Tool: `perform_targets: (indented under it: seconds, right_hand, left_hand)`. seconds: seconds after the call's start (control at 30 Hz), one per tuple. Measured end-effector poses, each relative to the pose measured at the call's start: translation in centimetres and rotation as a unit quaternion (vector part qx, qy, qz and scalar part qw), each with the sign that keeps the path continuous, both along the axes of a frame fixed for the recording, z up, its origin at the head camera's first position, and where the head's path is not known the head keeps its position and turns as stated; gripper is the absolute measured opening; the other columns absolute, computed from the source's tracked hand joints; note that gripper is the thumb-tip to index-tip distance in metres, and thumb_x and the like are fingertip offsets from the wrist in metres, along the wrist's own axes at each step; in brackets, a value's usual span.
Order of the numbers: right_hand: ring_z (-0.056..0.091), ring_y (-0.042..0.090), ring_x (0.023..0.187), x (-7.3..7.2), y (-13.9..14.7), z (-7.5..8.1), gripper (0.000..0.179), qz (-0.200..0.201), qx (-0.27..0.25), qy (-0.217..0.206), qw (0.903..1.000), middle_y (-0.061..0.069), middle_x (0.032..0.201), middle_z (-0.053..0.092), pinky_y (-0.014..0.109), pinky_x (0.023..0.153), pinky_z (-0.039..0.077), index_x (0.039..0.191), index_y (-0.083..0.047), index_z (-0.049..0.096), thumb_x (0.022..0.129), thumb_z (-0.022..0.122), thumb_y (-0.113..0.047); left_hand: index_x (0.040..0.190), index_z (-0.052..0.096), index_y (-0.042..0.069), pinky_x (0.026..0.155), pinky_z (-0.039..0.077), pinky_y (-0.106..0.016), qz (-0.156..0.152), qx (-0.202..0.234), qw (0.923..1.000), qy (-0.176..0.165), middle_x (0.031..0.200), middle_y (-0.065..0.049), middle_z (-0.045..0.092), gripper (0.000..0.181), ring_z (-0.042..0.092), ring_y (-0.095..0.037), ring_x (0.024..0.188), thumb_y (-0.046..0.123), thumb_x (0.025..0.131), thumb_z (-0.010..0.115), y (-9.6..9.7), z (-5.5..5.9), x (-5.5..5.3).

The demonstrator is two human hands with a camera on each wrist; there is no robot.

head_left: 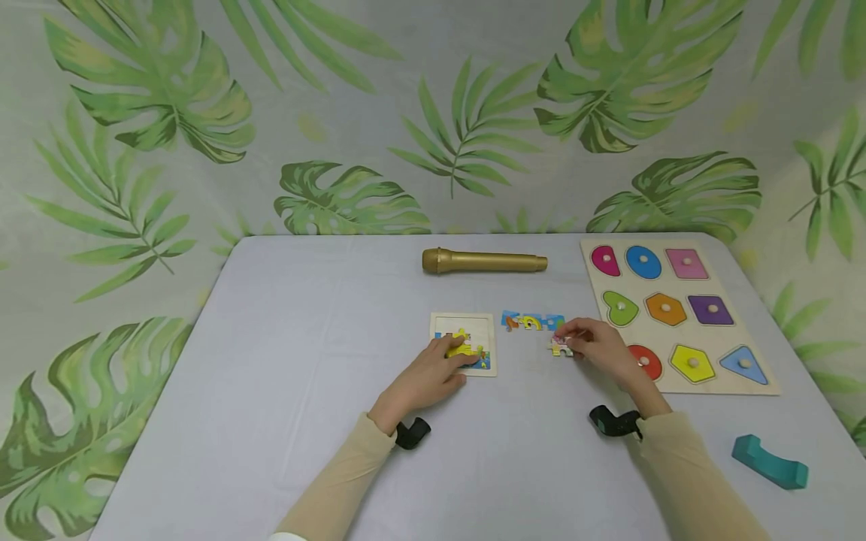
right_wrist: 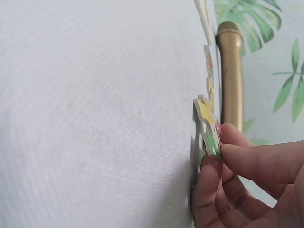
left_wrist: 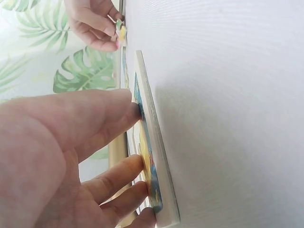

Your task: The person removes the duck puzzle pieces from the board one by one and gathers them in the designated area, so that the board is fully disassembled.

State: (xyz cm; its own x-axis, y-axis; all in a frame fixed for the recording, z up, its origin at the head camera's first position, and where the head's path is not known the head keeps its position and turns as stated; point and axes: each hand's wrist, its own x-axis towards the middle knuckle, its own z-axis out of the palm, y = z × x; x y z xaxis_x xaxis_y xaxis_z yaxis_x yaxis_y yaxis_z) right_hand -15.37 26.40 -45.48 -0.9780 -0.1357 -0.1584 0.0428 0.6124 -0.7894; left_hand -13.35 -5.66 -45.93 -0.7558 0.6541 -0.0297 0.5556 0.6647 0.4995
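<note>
In the head view my left hand [head_left: 433, 372] rests on a small square jigsaw tray [head_left: 492, 330]. Its fingertips touch the yellow and blue puzzle pieces [head_left: 482, 361] inside; the left wrist view has the fingers spread and fairly straight against them. My right hand [head_left: 604, 353] pinches a jigsaw piece [head_left: 560, 348] coloured yellow, green and pink. In the right wrist view this puzzle piece [right_wrist: 206, 116] is tilted, its end between thumb and fingers. Just beyond it lies a row of joined blue and yellow jigsaw pieces [head_left: 531, 321], partly hidden near the right fingers.
A gold toy microphone [head_left: 490, 261] lies behind the tray. On the right is a wooden shape board [head_left: 639, 330] with knobbed coloured shapes, its lower left near my right hand. A teal curved block [head_left: 771, 463] sits near the table's right edge.
</note>
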Motion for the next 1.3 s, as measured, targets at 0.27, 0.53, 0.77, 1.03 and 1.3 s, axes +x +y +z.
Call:
perform_targets:
  seconds: [0.27,0.53,0.77,1.03,1.3]
  right_hand:
    - [0.056,0.028,0.080,-0.5,-0.5,-1.1,0.011,-0.015,0.079,0.073,0.9941,0.017,0.096,0.064,0.029,0.065,0.051,0.097,0.003,0.064,0.088,0.059,0.005]
    - [0.055,0.028,0.078,-0.6,-1.0,-1.0,0.004,-0.011,0.106,0.094,0.9898,0.014,0.086,0.058,0.033,0.066,0.051,0.090,0.004,0.064,0.086,0.063,0.005]
    - [0.054,0.028,0.079,-0.6,-1.3,-0.6,0.004,-0.007,0.103,0.102,0.9893,0.014,0.086,0.059,0.030,0.063,0.048,0.090,0.003,0.063,0.086,0.063,0.004]
    - [0.058,0.028,0.082,-0.9,-4.3,0.8,0.009,0.032,0.038,0.108,0.9930,0.013,0.089,0.064,0.031,0.068,0.050,0.094,0.003,0.063,0.085,0.061,0.007]
    - [0.060,0.024,0.081,-1.2,-8.6,0.3,0.011,0.086,0.000,0.110,0.9902,0.010,0.089,0.066,0.037,0.074,0.052,0.092,0.001,0.065,0.085,0.061,0.008]
  left_hand:
    - [0.135,0.057,0.012,0.111,0.025,-0.040,-0.001,0.001,1.0000,0.008,0.145,-0.017,0.037,0.038,0.032,-0.032,0.134,0.017,0.098,0.055,0.0,-0.1,0.0]
    - [0.136,0.056,0.013,0.113,0.020,-0.042,0.006,-0.007,1.0000,-0.003,0.146,-0.017,0.036,0.038,0.027,-0.035,0.137,0.019,0.098,0.054,0.1,0.3,0.2]
    - [0.138,0.055,0.017,0.114,0.017,-0.042,0.007,-0.019,0.9998,0.008,0.149,-0.015,0.031,0.039,0.025,-0.034,0.138,0.020,0.099,0.054,-0.2,0.0,0.3]
    - [0.138,0.055,0.021,0.114,0.016,-0.046,0.027,-0.024,0.9993,-0.004,0.151,-0.017,0.027,0.040,0.023,-0.034,0.139,0.021,0.098,0.055,-0.9,0.0,0.5]
    - [0.135,0.057,0.020,0.111,0.024,-0.043,0.024,-0.017,0.9993,0.023,0.148,-0.020,0.032,0.038,0.029,-0.034,0.136,0.021,0.097,0.057,-1.3,-0.4,0.5]
